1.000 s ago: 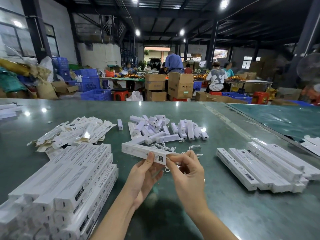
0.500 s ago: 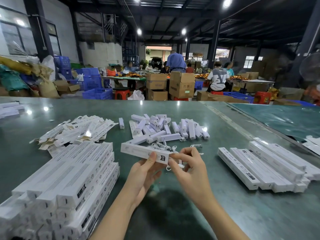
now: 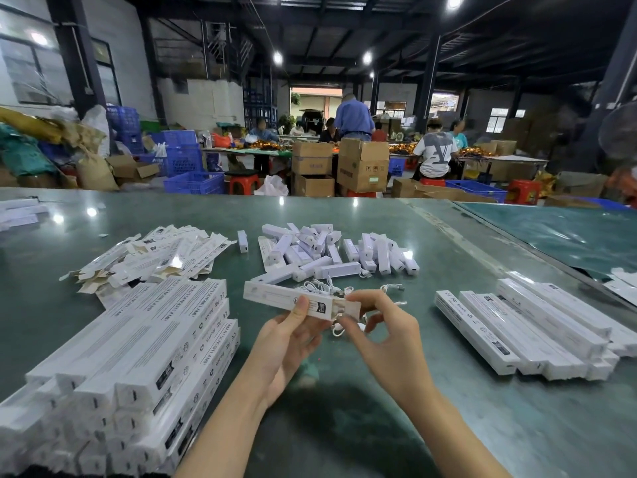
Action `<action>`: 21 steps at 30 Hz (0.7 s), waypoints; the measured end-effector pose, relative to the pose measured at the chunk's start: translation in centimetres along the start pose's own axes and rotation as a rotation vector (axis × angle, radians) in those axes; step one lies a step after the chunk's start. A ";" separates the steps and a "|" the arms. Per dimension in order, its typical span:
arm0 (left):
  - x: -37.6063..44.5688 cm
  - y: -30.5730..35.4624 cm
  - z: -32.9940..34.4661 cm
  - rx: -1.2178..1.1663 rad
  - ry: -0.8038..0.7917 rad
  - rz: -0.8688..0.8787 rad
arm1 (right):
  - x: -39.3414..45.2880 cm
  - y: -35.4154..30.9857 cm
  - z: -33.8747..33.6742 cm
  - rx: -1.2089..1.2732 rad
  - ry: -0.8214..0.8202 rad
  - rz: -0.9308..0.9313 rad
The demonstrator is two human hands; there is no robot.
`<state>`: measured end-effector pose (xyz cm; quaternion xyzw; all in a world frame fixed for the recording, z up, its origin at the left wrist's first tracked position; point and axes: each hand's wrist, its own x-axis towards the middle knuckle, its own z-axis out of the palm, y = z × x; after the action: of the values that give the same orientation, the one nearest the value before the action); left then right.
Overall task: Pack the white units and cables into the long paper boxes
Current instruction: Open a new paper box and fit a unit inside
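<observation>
Long paper box held over the table, its right end open

The left hand [image 3: 289, 334] grips the long paper box [image 3: 286, 301] near its middle, thumb on top; the right hand [image 3: 382, 334] pinches the open end flap, a white cable [image 3: 339, 327] dangling just beneath. The box looks light and thin-walled — likely to crush if squeezed, so the edges are the safer hold. The cable is limp and may snag. Beyond lie loose white units [image 3: 331, 248] and more cables [image 3: 331, 286] — flat box blanks [image 3: 155, 253] far left, boxes stacked near left [image 3: 138, 346], a row at right [image 3: 524, 326]. Nothing blocks the hands.
</observation>
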<state>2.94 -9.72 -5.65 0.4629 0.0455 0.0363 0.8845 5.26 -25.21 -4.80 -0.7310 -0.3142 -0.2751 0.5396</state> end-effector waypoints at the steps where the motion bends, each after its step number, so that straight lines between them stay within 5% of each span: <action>1: 0.0 0.0 0.0 -0.001 -0.004 -0.003 | 0.0 0.0 0.0 -0.010 0.005 -0.008; 21: -0.5 -0.6 0.2 0.048 -0.032 -0.059 | -0.1 1.1 -0.2 0.000 0.086 -0.024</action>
<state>2.51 -10.29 -5.95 0.4828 0.0460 0.0016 0.8745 6.02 -25.64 -5.50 -0.7146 -0.2994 -0.3126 0.5495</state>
